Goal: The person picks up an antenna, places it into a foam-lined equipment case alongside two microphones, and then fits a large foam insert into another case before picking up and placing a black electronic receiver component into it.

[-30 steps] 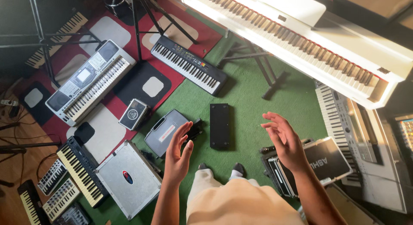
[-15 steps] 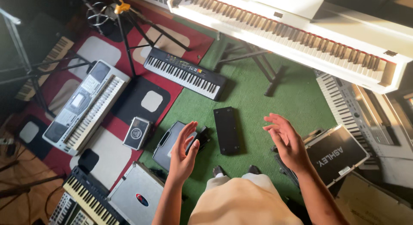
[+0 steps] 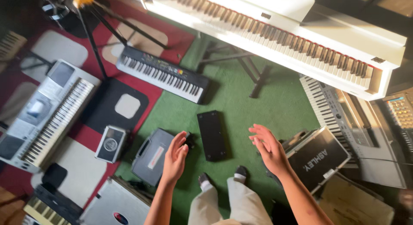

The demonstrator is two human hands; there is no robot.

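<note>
Head view: looks straight down; both forearms enter from the bottom edge, and the legs and dark shoes show between them.
Left hand: raised, fingers loosely spread, empty; partly covers the right edge of the grey hard case as seen from above; contact cannot be told.
Right hand: open, fingers extended and apart, empty, above the green carpet.
Nearest object: black rectangular pedal unit, flat and matte, lies on the carpet between the hands.
Hidden/cut off: white piano cropped at the top; black rack case partly behind the right wrist; small dark item beside the left fingertips not identifiable.
Materials: carpet short-piled; black keyboard plastic, long and slim; silver keyboard blurred at the left.
Floor at left: red carpet with pale rounded patches.
</note>
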